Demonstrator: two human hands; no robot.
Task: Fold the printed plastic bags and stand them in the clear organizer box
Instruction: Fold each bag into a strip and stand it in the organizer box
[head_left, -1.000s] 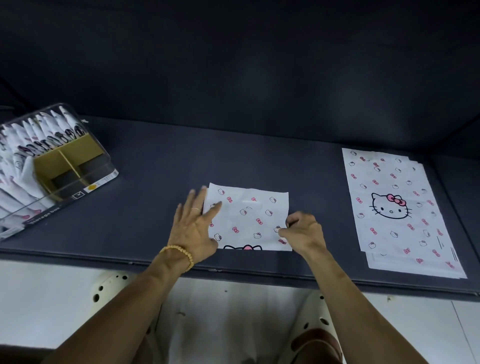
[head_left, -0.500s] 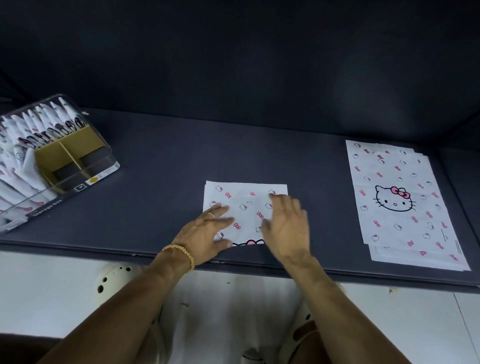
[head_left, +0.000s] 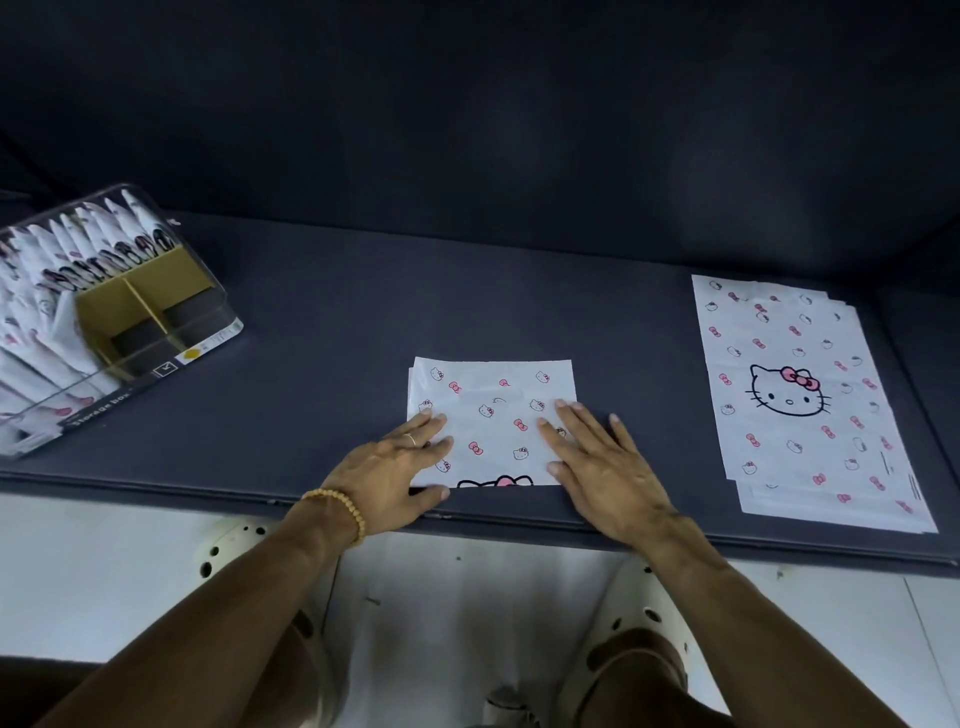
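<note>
Right hand (head_left: 605, 462) now rightward on bag (head_left: 491, 415)

The scene is dim, with the upper half of the frame nearly black. Light falls brightest on the pale floor (head_left: 457, 587) along the bottom and on the white printed bags (head_left: 800, 395) at right. The organizer box (head_left: 156, 332) at left is soft and smeared, and wide-angle bending bows the surface (head_left: 322, 332) edge.
</note>
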